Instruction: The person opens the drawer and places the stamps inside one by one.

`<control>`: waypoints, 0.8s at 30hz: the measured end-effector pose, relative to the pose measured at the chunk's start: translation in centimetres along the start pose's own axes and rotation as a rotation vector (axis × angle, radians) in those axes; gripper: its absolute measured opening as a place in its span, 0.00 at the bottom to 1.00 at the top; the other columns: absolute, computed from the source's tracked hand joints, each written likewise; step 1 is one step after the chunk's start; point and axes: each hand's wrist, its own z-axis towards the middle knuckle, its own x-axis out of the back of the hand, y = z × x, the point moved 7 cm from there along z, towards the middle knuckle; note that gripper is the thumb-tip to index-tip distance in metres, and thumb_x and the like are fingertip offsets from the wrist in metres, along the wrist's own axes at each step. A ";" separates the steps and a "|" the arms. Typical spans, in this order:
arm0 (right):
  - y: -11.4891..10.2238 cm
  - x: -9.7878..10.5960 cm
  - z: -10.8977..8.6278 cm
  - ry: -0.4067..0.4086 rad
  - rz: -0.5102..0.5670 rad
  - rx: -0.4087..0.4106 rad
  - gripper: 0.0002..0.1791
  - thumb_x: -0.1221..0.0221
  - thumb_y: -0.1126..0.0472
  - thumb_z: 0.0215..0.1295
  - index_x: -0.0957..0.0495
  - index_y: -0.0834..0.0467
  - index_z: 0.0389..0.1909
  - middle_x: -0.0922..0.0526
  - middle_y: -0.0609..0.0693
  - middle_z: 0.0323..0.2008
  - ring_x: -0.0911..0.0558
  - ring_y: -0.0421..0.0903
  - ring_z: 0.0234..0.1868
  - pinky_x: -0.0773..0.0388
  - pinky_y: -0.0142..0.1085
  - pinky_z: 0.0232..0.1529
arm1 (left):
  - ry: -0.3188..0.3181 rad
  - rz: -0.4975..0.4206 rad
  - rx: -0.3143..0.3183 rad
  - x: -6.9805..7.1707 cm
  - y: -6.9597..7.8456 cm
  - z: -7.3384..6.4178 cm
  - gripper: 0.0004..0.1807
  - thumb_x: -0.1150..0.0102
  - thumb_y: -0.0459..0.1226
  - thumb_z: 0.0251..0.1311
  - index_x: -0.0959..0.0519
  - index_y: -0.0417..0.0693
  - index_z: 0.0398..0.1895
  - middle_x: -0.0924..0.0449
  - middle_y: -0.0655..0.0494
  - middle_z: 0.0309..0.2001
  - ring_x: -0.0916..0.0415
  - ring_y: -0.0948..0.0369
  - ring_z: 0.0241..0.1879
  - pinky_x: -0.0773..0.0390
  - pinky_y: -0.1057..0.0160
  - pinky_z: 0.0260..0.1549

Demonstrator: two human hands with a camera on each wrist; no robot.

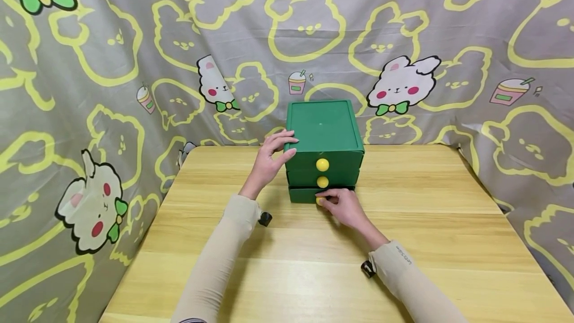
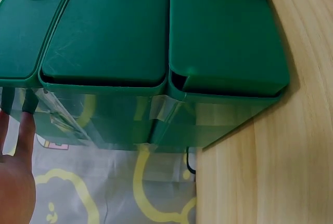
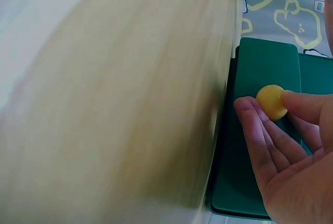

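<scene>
A green three-drawer cabinet [image 1: 323,126] stands on the wooden table, with one round yellow knob on each drawer front. Its bottom drawer [image 1: 301,195] sticks out slightly, and a dark gap shows along its upper edge. My right hand [image 1: 344,207] pinches the bottom yellow knob [image 3: 271,102] between thumb and fingers. Against the cabinet's upper left side rests my left hand [image 1: 271,156], its fingers extended along the edge. In the left wrist view, fingertips of the left hand [image 2: 16,182] touch the green side wall. The top knob [image 1: 322,165] and middle knob [image 1: 323,182] are untouched.
The light wooden table [image 1: 287,273] extends around the cabinet on both sides and in front. Behind and to the sides hangs a grey curtain [image 1: 242,29] with yellow outlines and cartoon animals. Clear tape [image 2: 164,107] runs over the cabinet's side.
</scene>
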 end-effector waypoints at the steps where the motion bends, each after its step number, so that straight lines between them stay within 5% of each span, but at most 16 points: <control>1: 0.0 0.0 0.0 0.004 -0.006 0.000 0.10 0.31 0.62 0.66 0.09 0.55 0.46 0.09 0.54 0.42 0.12 0.41 0.32 0.23 0.29 0.28 | 0.000 0.000 0.000 0.0 0.0 0.0 0.14 0.40 0.34 0.72 0.17 0.44 0.58 0.27 0.51 0.71 0.44 0.56 0.79 0.31 0.43 0.69; 11: 0.3 0.0 0.4 0.025 -0.025 -0.025 0.10 0.31 0.61 0.67 0.09 0.55 0.46 0.08 0.53 0.43 0.10 0.44 0.39 0.20 0.28 0.34 | 0.000 -0.013 -0.001 0.0 0.1 0.0 0.15 0.40 0.35 0.72 0.17 0.43 0.57 0.27 0.49 0.71 0.44 0.48 0.79 0.32 0.42 0.69; 20: 0.7 -0.1 0.7 0.031 -0.014 -0.034 0.10 0.32 0.60 0.68 0.09 0.55 0.47 0.08 0.52 0.41 0.11 0.42 0.37 0.20 0.29 0.33 | -0.003 0.009 -0.009 0.0 -2.9 0.4 0.14 0.38 0.37 0.71 0.16 0.51 0.58 0.27 0.58 0.72 0.43 0.57 0.79 0.31 0.45 0.69; 24: 0.5 -0.1 0.7 0.033 -0.011 -0.033 0.10 0.32 0.60 0.68 0.09 0.56 0.47 0.08 0.52 0.41 0.11 0.43 0.37 0.20 0.30 0.33 | -0.010 0.000 -0.002 0.0 -1.3 0.2 0.15 0.39 0.38 0.72 0.16 0.47 0.58 0.27 0.54 0.72 0.43 0.55 0.79 0.32 0.44 0.69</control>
